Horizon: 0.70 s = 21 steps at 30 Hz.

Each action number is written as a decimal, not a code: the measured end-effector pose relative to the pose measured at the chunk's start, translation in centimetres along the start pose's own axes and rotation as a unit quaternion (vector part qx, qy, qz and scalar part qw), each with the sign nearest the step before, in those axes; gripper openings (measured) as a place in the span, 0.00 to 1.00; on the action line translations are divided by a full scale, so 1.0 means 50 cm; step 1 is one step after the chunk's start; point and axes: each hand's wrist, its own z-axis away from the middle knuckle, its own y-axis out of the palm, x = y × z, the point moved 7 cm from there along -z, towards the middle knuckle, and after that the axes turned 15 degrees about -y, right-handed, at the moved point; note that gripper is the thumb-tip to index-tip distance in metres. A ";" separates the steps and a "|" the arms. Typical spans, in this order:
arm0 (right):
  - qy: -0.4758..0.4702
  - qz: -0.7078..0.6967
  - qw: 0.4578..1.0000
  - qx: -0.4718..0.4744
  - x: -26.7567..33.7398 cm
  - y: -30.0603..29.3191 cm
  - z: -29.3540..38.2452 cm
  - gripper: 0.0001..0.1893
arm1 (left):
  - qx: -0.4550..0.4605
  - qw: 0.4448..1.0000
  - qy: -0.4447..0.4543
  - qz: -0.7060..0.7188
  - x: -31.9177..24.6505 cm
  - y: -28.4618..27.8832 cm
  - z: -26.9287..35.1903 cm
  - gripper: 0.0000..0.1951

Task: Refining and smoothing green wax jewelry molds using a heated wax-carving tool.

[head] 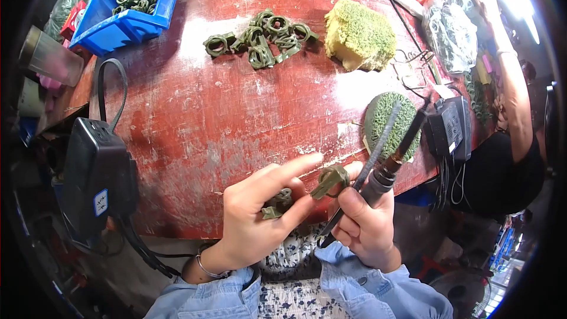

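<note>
My left hand (259,206) pinches a dark green ring-shaped piece, likely wax (333,180), near the table's front edge. Another green piece (277,204) rests within its curled fingers. Fingertips of my right hand (365,219) reach the far side of the pinched ring. That hand also grips a slim grey file (382,139) and a dark pen-like tool (384,176) with a brownish metal collar, side by side and slanting up to the right. Beyond the hands, several similar green rings (261,40) lie in a loose cluster.
Rough yellow-green foam (361,35) and a round green textured pad (392,119) sit on the red table (212,110). A blue bin (126,33) holds more rings. Black power units stand left (99,181) and right (449,124). A co-worker's arm (514,79) extends at far right beside plastic bags (452,35).
</note>
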 end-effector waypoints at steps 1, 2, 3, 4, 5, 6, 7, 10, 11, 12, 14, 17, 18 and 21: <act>-0.027 0.021 0.999 0.007 0.007 0.000 -0.002 0.10 | -0.019 0.998 -0.056 0.031 0.013 -0.008 0.003 0.21; -0.026 0.050 0.998 -0.014 0.013 -0.001 -0.001 0.10 | -0.037 0.991 -0.112 0.061 0.026 -0.016 0.005 0.20; -0.026 0.049 0.998 -0.014 0.013 0.000 0.001 0.10 | -0.040 0.986 -0.129 0.099 0.028 -0.025 0.008 0.20; -0.047 0.089 0.995 -0.009 0.018 -0.001 0.004 0.09 | -0.044 0.985 -0.122 0.110 0.024 -0.033 0.009 0.19; -0.068 0.129 0.989 -0.005 0.022 -0.003 0.006 0.09 | -0.048 0.985 -0.115 0.122 0.021 -0.039 0.010 0.19; -0.051 0.106 0.993 -0.004 0.023 -0.004 0.010 0.10 | -0.050 0.984 -0.117 0.121 0.018 -0.041 0.011 0.19; -0.048 0.105 0.993 -0.003 0.019 -0.002 0.011 0.10 | -0.034 0.992 -0.084 0.092 0.005 -0.037 0.010 0.18; -0.120 0.135 0.983 0.026 0.028 0.008 0.007 0.09 | -0.015 0.999 -0.006 0.034 -0.021 -0.028 0.002 0.16; -0.118 0.134 0.984 0.025 0.027 0.008 0.005 0.09 | -0.013 0.999 0.041 0.004 -0.034 -0.024 0.003 0.16; -0.121 0.142 0.982 0.032 0.029 0.011 0.004 0.09 | -0.024 0.999 0.036 0.003 -0.034 -0.022 0.004 0.13; -0.122 0.149 0.980 0.038 0.032 0.012 0.003 0.08 | -0.033 0.999 0.042 -0.004 -0.032 -0.025 0.005 0.13; -0.114 0.201 0.971 0.061 0.030 0.014 0.003 0.09 | -0.055 0.996 0.060 -0.021 -0.028 -0.030 0.005 0.12; -0.116 0.207 0.971 0.040 0.030 0.009 0.002 0.09 | -0.066 0.995 0.070 -0.027 -0.027 -0.031 0.004 0.11; -0.128 0.238 0.962 -0.037 0.048 -0.003 0.003 0.09 | -0.101 0.992 0.065 -0.047 -0.021 -0.038 0.008 0.14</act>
